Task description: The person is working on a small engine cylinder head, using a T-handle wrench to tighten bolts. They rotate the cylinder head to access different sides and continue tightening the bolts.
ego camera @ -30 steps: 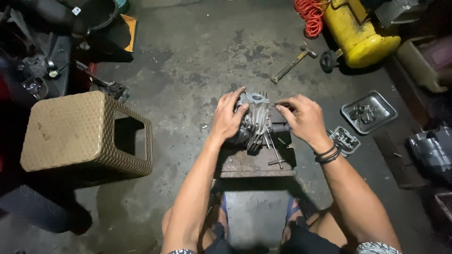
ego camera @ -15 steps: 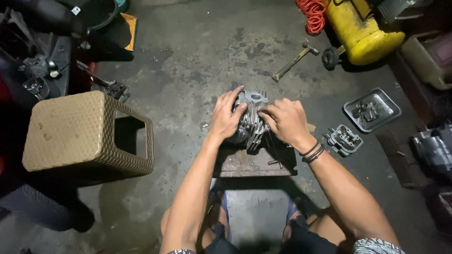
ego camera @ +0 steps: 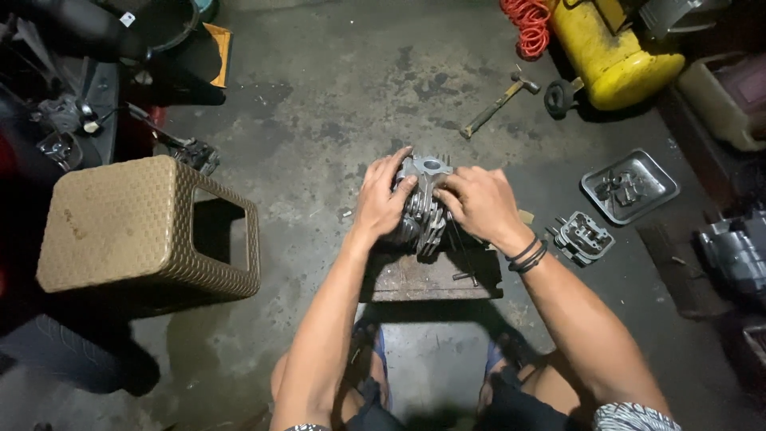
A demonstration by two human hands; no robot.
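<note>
1. Head view, far left: a tan woven-pattern plastic stool (ego camera: 144,227) stands on the stained concrete floor (ego camera: 319,104), well apart from your hands, with bare floor between it and the block.
2. Your left hand (ego camera: 383,199) grips the left side of the finned metal engine cylinder (ego camera: 423,209), fingers spread over its ribs.
3. That cylinder is grey cast metal with stacked cooling fins and a round bore at its top; it sits on a rusty flat wooden block (ego camera: 431,275) just ahead of your knees.
4. Your right hand (ego camera: 479,203) clasps the cylinder's right side, dark bands at the wrist.
5. Beyond, a hammer (ego camera: 499,104) lies on open floor.
6. To the right, a small finned cylinder head (ego camera: 586,237) lies near the block, then a square metal tray (ego camera: 630,185) of parts, with a yellow compressor tank (ego camera: 610,56) at the top edge.
</note>
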